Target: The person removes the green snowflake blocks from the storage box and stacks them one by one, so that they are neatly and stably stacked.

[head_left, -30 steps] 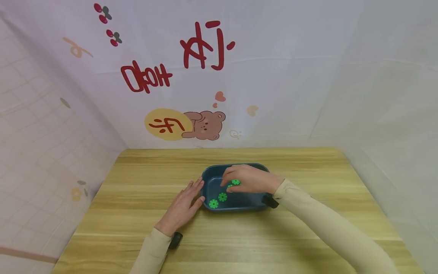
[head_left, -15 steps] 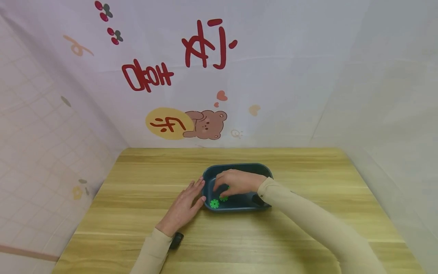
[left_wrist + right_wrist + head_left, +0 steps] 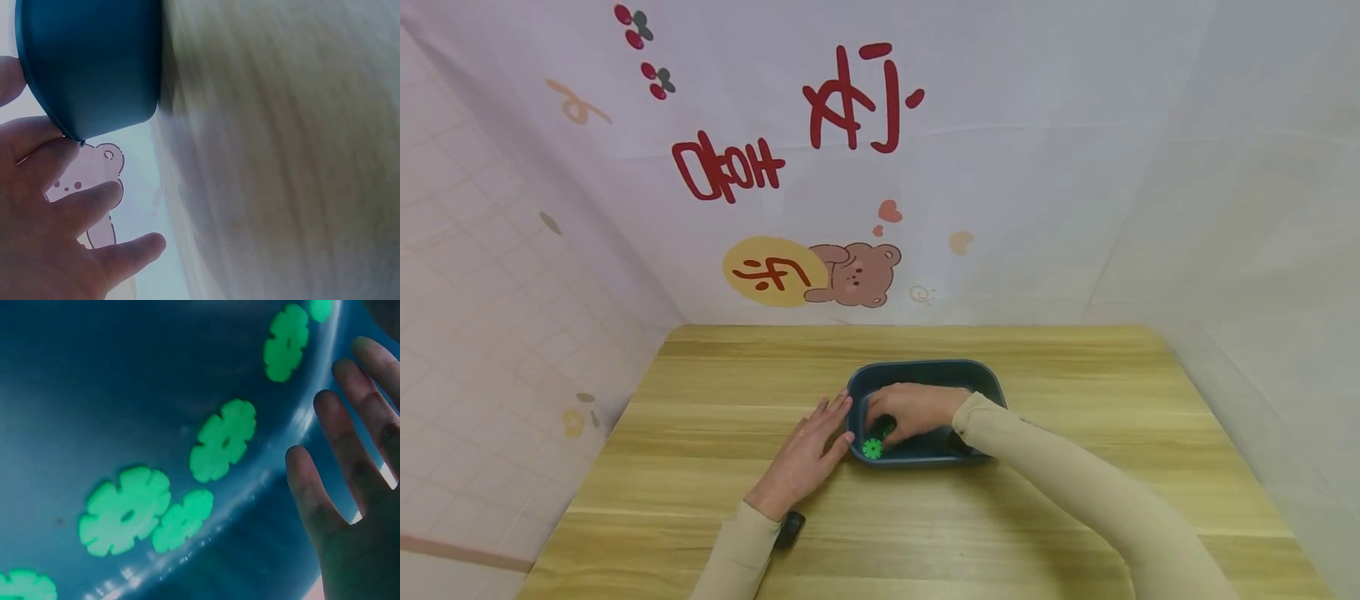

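A dark blue plastic basin (image 3: 988, 379) sits on the table, its outer wall (image 3: 94, 69) filling the top left of the left wrist view. My left hand (image 3: 801, 458) rests against its left end, fingers spread, some fingertips right at the rim. Inside the basin, my right hand (image 3: 917, 408) reaches down over the left half, with no piece visible between its fingers. Close by its thumb, one bright green flower-shaped disc (image 3: 872, 448) lies in the near left corner. Several notched green discs (image 3: 109, 519) lie in a curved row along the basin's bottom edge, beside the relaxed right fingers (image 3: 337, 422).
The wooden table (image 3: 880, 533) carries the basin near its middle. A white printed cloth wall (image 3: 1022, 183) rises at the table's back edge. A black wrist camera (image 3: 790, 529) is strapped on the left arm, and the right sleeve (image 3: 1075, 483) crosses the basin's right side.
My right hand has moved left and toward me inside the basin, now covering discs that showed before. The left hand stays at the basin's left end.
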`<state>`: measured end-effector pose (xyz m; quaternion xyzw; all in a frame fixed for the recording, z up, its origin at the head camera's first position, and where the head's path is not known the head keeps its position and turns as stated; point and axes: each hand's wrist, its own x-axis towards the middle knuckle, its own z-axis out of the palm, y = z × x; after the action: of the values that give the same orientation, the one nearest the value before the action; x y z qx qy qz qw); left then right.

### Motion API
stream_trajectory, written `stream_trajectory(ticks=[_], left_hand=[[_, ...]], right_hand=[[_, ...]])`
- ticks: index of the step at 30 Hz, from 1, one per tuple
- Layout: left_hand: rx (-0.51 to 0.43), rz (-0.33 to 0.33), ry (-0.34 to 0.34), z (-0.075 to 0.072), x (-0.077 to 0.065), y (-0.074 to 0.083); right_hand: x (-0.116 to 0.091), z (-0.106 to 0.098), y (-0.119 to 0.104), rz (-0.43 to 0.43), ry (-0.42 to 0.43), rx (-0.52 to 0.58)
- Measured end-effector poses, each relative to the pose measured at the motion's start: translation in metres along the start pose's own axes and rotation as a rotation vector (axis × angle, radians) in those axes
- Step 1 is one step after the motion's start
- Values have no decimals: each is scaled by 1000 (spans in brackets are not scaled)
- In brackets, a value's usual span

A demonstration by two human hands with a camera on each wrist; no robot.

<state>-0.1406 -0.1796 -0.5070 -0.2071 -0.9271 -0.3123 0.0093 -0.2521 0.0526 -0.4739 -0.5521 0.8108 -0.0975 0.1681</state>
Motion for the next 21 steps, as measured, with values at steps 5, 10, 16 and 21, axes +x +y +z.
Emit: stream_trajectory(ticks=[5, 10, 16, 21], left_hand=[[-9, 1, -3, -1, 0, 0], [-6, 1, -5, -1, 0, 1], [-3, 2, 4, 0, 0, 1], [2, 1, 6, 0, 0, 0]], right_hand=[[6, 7, -1, -1, -26, -22], [7, 13, 1, -17, -17, -63], [9, 18, 3, -33, 4, -96], [11, 19, 4, -52, 15, -99]])
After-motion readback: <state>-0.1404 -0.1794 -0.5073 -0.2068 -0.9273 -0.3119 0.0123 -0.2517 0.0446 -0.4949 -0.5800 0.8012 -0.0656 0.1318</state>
